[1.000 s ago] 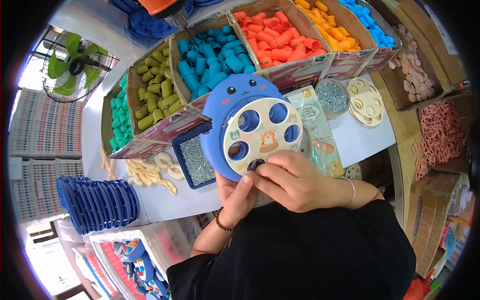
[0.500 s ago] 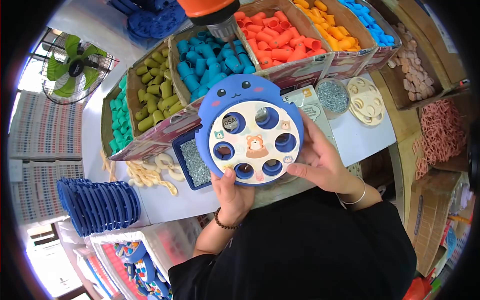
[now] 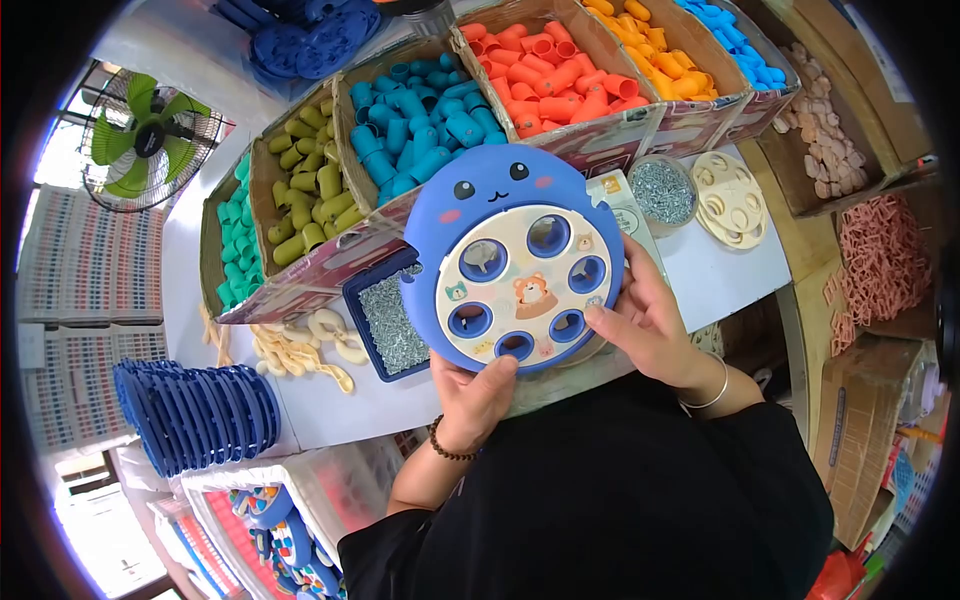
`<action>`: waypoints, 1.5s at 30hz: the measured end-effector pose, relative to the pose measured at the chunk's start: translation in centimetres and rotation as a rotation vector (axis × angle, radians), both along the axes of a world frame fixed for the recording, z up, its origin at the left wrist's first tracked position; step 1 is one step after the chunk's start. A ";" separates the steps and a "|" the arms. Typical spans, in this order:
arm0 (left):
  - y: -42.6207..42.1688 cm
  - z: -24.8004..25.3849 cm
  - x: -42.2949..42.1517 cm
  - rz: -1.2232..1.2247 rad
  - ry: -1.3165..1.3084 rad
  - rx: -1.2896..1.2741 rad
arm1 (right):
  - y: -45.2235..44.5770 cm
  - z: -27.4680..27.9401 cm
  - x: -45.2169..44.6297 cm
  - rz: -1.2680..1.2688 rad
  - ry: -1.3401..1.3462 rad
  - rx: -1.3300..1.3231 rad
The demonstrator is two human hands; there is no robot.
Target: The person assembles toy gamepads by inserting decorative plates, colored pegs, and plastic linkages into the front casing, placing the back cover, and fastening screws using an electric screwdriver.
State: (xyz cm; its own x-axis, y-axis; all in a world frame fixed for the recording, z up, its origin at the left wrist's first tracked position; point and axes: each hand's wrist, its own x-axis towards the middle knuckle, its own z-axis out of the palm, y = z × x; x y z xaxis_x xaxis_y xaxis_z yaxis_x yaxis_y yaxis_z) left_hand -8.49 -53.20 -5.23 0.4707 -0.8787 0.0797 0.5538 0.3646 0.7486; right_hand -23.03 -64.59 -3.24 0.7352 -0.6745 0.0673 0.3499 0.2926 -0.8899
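Note:
Both hands hold a round blue toy body [image 3: 430, 225] with a smiling face at its top, tilted a little, above the table. A cream disc [image 3: 500, 285] with six round holes and a bear picture sits within its blue rim. My left hand [image 3: 472, 400] grips the lower left edge, thumb on the front. My right hand [image 3: 645, 325] grips the lower right edge, thumb near a hole; its fingers are partly hidden behind the toy. Behind the toy lie a blue tray of screws [image 3: 392, 325] and a printed card [image 3: 625, 205], both partly covered.
Cardboard bins of teal pieces [image 3: 420, 120], olive pieces [image 3: 310, 190] and red pieces [image 3: 550, 75] line the back. A tub of screws [image 3: 664, 190] and cream discs [image 3: 731, 200] lie right. Blue rings [image 3: 200, 415] stand left. A power tool [image 3: 425, 15] hangs above.
My right hand has gone from the disc's lower front to the toy's right edge. The disc now sits evenly inside the blue rim. The hanging tool has swung about and is now higher.

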 end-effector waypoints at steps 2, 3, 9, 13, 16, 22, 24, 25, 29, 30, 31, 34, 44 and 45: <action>-0.1 0.1 0.0 -0.023 0.004 0.018 | -0.1 -0.1 -0.1 0.001 0.019 -0.004; -0.1 0.2 0.0 -0.022 0.004 0.017 | -0.1 0.0 -0.1 0.003 0.019 -0.005; -0.1 0.1 -0.1 0.109 0.059 0.009 | -1.1 1.2 -1.0 0.046 0.090 0.055; -0.5 0.7 -0.1 0.116 0.118 0.168 | -1.7 0.4 -2.5 0.066 0.245 0.027; -0.3 0.5 -0.1 0.033 0.099 0.172 | -2.1 -0.3 -2.9 0.030 0.295 -0.011; 0.9 -0.3 0.4 -0.059 -0.216 0.077 | -2.5 2.0 -2.1 0.002 0.149 -0.230; 1.2 0.8 0.6 -0.010 -0.333 0.149 | -2.5 3.2 -2.4 0.097 0.164 -0.270; 1.2 1.8 0.5 0.016 -0.338 0.171 | -2.5 3.7 -2.5 0.094 0.165 -0.273; 1.5 3.8 1.1 0.041 -0.499 0.170 | -2.0 4.2 -2.0 0.131 0.126 -0.376; 1.6 4.1 0.7 0.093 -0.569 0.169 | -2.0 4.2 -1.8 0.103 0.159 -0.415; 1.7 4.1 0.5 0.094 -0.569 0.167 | -1.9 4.2 -1.7 0.075 0.193 -0.453; 1.8 3.7 0.4 0.126 -0.495 0.153 | -1.4 3.8 -1.6 -0.012 0.114 -0.693; 1.5 2.7 1.3 0.269 -0.787 -0.004 | -1.7 4.2 -1.9 0.059 0.099 -0.692; 1.4 2.8 1.4 0.273 -0.878 -0.051 | -1.7 4.0 -1.8 0.059 0.099 -0.692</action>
State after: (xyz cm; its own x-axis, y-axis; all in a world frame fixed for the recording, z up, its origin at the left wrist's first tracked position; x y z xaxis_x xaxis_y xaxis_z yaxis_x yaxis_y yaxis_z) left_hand -7.14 -51.84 -2.39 0.4136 -0.7318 0.5416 -0.3153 0.4430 0.8393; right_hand -24.87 -66.27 0.80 0.7942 -0.4595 0.3976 0.2587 -0.3364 -0.9055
